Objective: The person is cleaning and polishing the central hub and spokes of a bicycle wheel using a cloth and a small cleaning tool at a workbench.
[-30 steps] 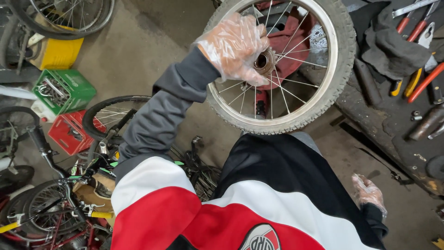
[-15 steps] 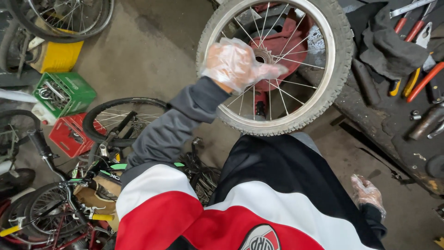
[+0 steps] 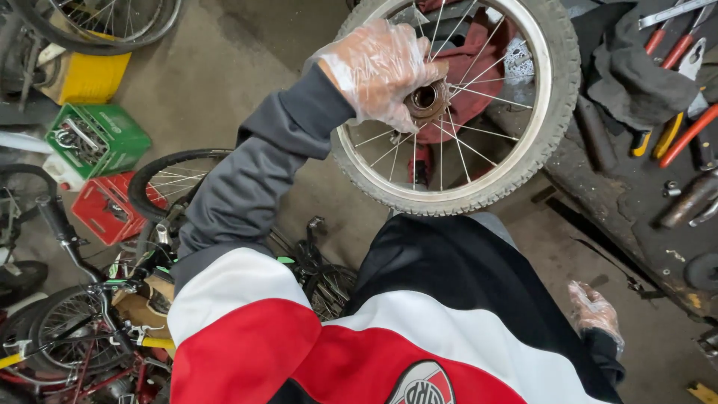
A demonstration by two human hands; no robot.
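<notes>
Left hand (image 3: 381, 67) (plastic-gloved) grips rusty hub (image 3: 426, 97) of small bicycle wheel (image 3: 464, 105), holding it up. Right hand (image 3: 594, 310) hangs empty, fingers loose. Likely hub inspection; next needs tool from bench (image 3: 636, 194).

The small spoked bicycle wheel with a grey tyre (image 3: 456, 112) stands beside the dark tool-strewn workbench (image 3: 636, 187) on its right, with the green plastic crate (image 3: 97, 138) and red plastic crate (image 3: 105, 213) on the floor well to its left.

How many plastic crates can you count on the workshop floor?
2: a green crate at the left, and a red crate just below it beside a bicycle tyre. Others may be hidden behind the bicycles.
</notes>
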